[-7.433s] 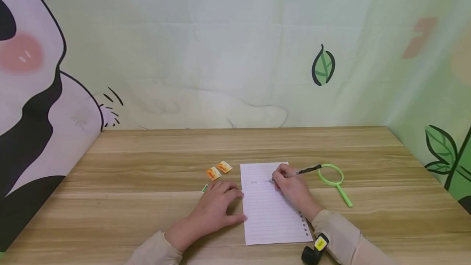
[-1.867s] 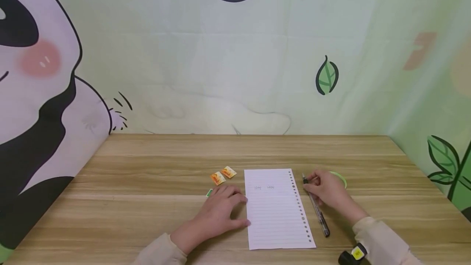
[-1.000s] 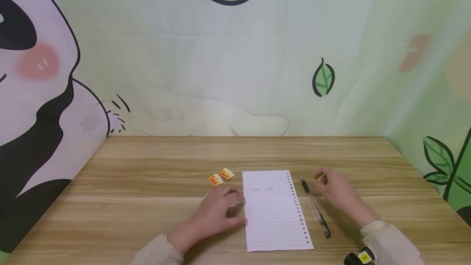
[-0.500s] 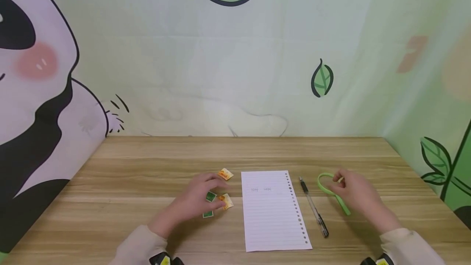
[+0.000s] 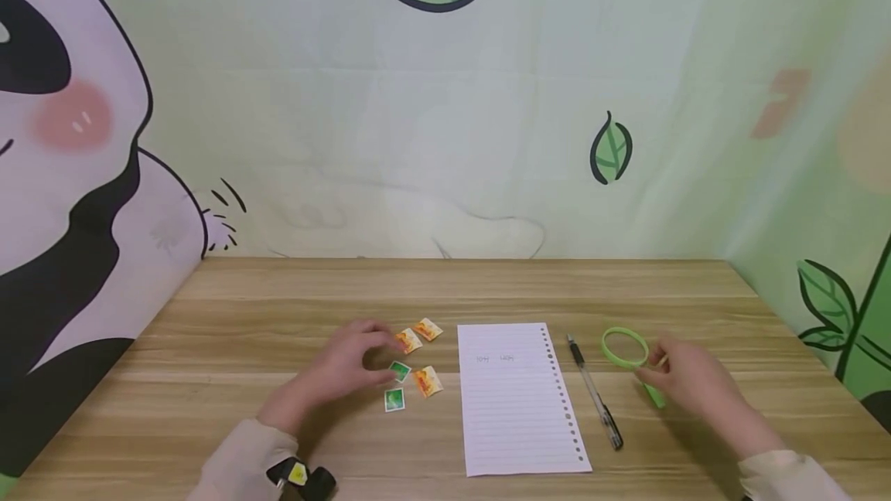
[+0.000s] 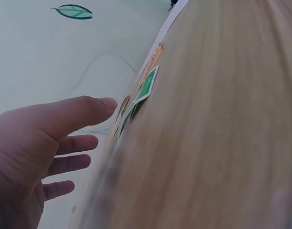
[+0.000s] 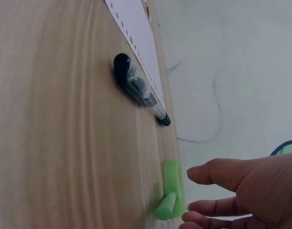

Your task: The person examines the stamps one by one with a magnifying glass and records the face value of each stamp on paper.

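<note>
My left hand [image 5: 344, 369], thumb and fingers spread apart, hovers by small printed squares like stamps: a green one [image 5: 394, 400], another green one [image 5: 401, 370] at the thumb tip, and three orange ones, the nearest orange square [image 5: 428, 382] lying right of the thumb. In the left wrist view the thumb points at a green square [image 6: 148, 86], and nothing is held. My right hand [image 5: 696, 381] is over the handle of a green magnifying glass [image 5: 653, 394]. From the right wrist, a gap shows between the loosely bent fingers and the magnifying glass [image 7: 172, 183].
A lined sheet of paper [image 5: 522, 408] with punched holes and two handwritten words lies mid-table. Beside its right edge rests a black-and-clear pen [image 5: 595, 393]. The wooden table [image 5: 313, 292] meets a printed cloth backdrop [image 5: 445, 138] at the back.
The right hand wrote with the pen, laid it right of the paper, then moved to the magnifying glass. The left hand left the paper's edge and drew leftward, uncovering green and orange squares.
</note>
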`<state>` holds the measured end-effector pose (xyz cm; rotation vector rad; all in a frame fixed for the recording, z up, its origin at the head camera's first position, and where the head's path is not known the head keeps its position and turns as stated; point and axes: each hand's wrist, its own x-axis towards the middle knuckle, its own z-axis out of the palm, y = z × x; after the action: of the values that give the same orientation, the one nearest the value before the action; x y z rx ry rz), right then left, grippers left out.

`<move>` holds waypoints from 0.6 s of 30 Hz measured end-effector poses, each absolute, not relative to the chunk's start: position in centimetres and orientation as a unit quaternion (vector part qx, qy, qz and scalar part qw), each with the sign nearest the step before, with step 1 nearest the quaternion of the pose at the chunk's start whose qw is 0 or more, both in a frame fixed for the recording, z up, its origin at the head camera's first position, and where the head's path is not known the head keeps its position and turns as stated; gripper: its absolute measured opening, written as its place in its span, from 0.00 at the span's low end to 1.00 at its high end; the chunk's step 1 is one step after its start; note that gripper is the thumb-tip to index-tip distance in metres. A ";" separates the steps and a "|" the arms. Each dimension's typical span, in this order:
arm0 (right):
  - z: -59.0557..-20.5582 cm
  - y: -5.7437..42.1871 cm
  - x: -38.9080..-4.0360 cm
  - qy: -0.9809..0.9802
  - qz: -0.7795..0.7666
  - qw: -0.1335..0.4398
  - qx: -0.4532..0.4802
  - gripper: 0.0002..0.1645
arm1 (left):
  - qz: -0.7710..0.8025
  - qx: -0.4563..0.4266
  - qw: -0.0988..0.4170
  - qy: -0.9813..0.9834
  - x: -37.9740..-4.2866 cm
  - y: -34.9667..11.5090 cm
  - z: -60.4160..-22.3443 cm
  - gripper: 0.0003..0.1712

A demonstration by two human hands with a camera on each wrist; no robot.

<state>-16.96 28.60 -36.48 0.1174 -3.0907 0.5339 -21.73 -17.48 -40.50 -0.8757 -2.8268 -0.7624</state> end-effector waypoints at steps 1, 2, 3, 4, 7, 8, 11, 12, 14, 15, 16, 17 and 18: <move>-36.6 28.7 -16.9 -0.985 0.170 0.002 0.040 0.13 | -0.247 -0.284 0.040 -0.926 -21.7 -17.6 -40.5 0.15; -36.7 28.8 -16.9 -0.985 0.171 0.000 0.040 0.14 | -0.246 -0.282 0.038 -0.927 -21.7 -17.6 -40.5 0.15; -36.8 28.8 -16.8 -0.984 0.173 -0.005 0.039 0.13 | -0.245 -0.279 0.037 -0.928 -21.7 -17.7 -40.6 0.15; -36.9 28.9 -16.8 -0.984 0.175 -0.010 0.037 0.13 | -0.245 -0.278 0.036 -0.928 -21.7 -17.7 -40.6 0.14; -37.3 28.9 -16.7 -0.983 0.177 -0.018 0.036 0.13 | -0.242 -0.274 0.034 -0.930 -21.7 -17.8 -40.7 0.14; -37.4 28.9 -16.7 -0.983 0.179 -0.020 0.035 0.12 | -0.242 -0.274 0.034 -0.930 -21.7 -17.8 -40.7 0.14; -37.6 28.8 -16.6 -0.982 0.181 -0.021 0.037 0.11 | -0.238 -0.273 0.035 -0.932 -21.7 -17.8 -40.7 0.13; -37.7 28.7 -16.6 -0.982 0.184 -0.021 0.037 0.11 | -0.235 -0.273 0.035 -0.932 -21.7 -17.8 -40.8 0.13; -37.8 28.6 -16.6 -0.981 0.188 -0.023 0.034 0.11 | -0.230 -0.273 0.037 -0.933 -21.8 -17.7 -40.8 0.12; -37.9 28.6 -16.6 -0.982 0.187 -0.022 0.032 0.11 | -0.228 -0.273 0.038 -0.934 -21.8 -17.7 -40.8 0.12; -38.0 28.6 -16.6 -0.982 0.186 -0.022 0.031 0.11 | -0.228 -0.271 0.038 -0.934 -21.8 -17.7 -40.8 0.12; -38.0 28.6 -16.7 -0.982 0.185 -0.021 0.031 0.11 | -0.228 -0.270 0.038 -0.935 -21.8 -17.6 -40.8 0.12; -38.1 28.5 -16.7 -0.982 0.184 -0.020 0.030 0.10 | -0.230 -0.270 0.038 -0.934 -21.7 -17.7 -40.8 0.12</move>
<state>-16.69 28.54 -38.07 0.0962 -3.1268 0.5841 -21.74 -17.66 -40.83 -0.8273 -2.8663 -0.7049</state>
